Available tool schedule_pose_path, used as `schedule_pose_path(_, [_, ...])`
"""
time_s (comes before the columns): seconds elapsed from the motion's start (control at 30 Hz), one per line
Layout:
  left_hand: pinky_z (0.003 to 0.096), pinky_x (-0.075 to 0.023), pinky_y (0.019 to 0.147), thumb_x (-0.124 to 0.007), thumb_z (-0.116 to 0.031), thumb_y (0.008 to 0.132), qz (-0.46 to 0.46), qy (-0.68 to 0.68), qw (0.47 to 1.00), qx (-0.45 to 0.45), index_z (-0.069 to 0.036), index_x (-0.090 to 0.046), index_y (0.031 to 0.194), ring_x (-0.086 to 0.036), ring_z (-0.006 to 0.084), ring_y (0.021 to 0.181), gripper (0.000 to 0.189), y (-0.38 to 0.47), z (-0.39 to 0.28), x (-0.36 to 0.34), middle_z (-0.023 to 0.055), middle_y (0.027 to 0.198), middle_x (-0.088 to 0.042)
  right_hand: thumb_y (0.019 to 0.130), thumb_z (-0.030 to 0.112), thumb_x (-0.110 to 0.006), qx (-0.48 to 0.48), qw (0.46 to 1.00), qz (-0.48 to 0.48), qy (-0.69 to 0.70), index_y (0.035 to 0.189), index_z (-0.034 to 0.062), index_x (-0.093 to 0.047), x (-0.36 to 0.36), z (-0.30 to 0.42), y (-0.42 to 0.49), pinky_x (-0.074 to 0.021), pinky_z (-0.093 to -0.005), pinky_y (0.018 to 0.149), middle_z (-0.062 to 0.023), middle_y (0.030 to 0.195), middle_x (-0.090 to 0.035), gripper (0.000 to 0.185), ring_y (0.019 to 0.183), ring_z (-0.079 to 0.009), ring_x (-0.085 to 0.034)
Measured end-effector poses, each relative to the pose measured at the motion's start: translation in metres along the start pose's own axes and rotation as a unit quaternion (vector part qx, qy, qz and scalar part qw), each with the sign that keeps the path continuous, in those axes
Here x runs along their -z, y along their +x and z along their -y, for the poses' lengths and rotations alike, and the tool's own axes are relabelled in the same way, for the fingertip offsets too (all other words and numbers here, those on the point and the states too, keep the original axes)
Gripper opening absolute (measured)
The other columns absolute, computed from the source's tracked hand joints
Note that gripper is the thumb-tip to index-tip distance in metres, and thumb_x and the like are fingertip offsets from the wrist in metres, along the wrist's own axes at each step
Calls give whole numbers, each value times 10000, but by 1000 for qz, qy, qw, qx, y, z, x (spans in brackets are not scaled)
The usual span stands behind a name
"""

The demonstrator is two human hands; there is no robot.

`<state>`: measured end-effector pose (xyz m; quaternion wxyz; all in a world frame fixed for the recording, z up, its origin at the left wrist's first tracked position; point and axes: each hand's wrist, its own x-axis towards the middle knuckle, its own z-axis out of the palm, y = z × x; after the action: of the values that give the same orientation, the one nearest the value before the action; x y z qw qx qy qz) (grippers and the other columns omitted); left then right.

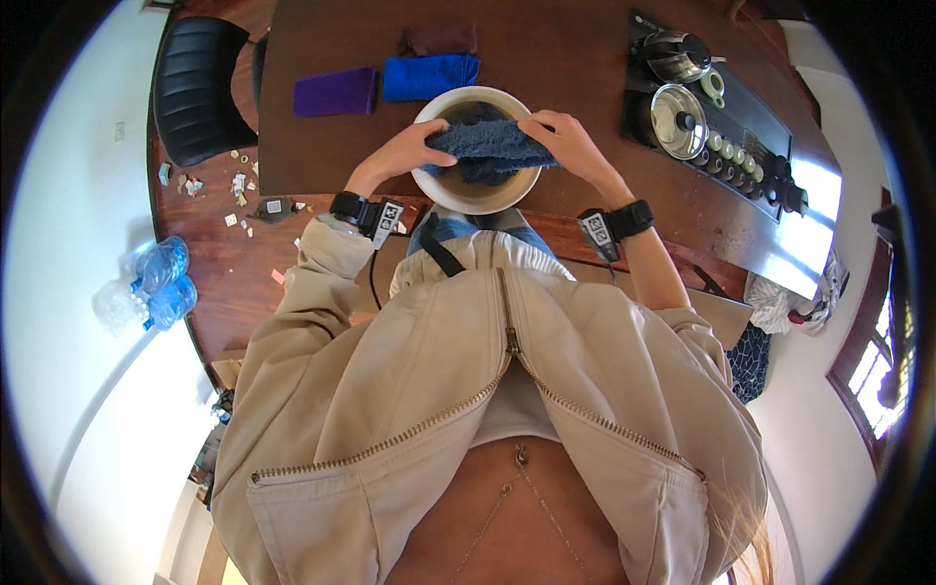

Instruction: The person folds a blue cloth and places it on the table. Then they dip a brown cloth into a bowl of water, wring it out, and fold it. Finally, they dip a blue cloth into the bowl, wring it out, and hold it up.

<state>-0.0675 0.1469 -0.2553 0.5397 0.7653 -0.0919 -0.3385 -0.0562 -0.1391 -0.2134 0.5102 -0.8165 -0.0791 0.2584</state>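
Note:
A dark blue fluffy cloth (493, 140) is stretched over a white round basin (479, 207) at the table's near edge. My left hand (409, 152) grips the cloth's left end, thumb below and fingers on top. At the other end, my right hand (569, 144) holds the cloth near the basin's right rim. Murky liquid lies in the basin, and part of the cloth hangs down into it. Just behind the basin rests a folded bright blue cloth (430, 77), with a folded purple cloth (335, 91) to its left.
At the right of the wooden table (570, 44), a black tray (768, 146) carries a kettle (676, 56), a lidded pot (678, 121) and several small cups. A black chair (199, 91) stands at the left. Scraps litter the floor near large plastic bottles (164, 281).

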Motion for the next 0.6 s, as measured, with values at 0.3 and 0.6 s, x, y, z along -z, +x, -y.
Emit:
schedule_pose_path(0.3, [373,-466,745,-689,-117,769,-61,257,960,-94,-2,-618,964,-608,291,822,237,-18,-9,18,160,897,-633,909,237,-606,39,997,63,-10,1027,-40,-671,27,55,-29,-494,-289,759,-144,892,-696,308,790,-192,-644])
schedule_pose_path(0.6, [306,-474,604,-621,-100,833,-229,144,951,-149,-8,-615,983,-611,206,659,176,-42,-54,13,125,805,-644,919,193,-602,19,1000,1,23,998,-50,-655,58,93,-58,-480,-246,726,-73,798,-640,261,736,-103,-561])
